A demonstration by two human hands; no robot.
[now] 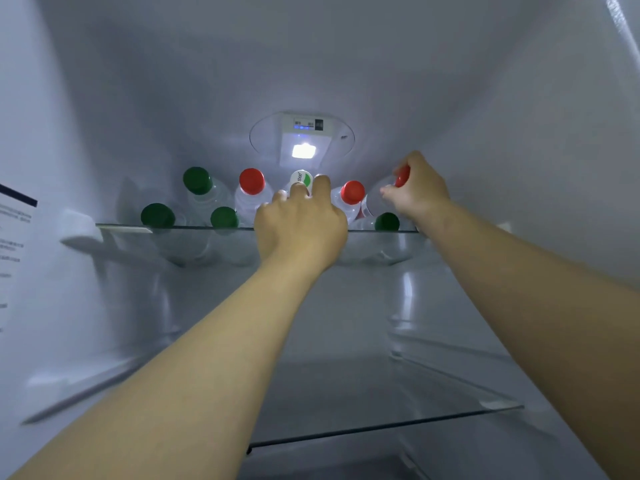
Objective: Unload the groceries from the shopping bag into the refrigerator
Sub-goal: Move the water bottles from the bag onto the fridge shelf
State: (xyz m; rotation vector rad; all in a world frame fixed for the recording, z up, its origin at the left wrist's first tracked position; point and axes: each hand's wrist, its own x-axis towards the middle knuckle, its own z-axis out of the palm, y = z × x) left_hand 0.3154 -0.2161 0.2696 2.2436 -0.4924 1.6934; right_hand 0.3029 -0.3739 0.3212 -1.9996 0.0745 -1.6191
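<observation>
As left hand (301, 220) grips white-capped bottle (302, 178), right hand (419, 192) grips red-capped bottle (402, 176)

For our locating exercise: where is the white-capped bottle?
Head view, centre: white-capped bottle on the upper glass shelf, in the left hand, between red-capped bottles.

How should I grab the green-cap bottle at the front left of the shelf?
Grip the front-left green-cap bottle by its neck, just under the cap, coming straight in from the front. It stands upright at the glass shelf edge with nothing before it. Other bottles crowd behind and right, so probably the top is freest.
</observation>
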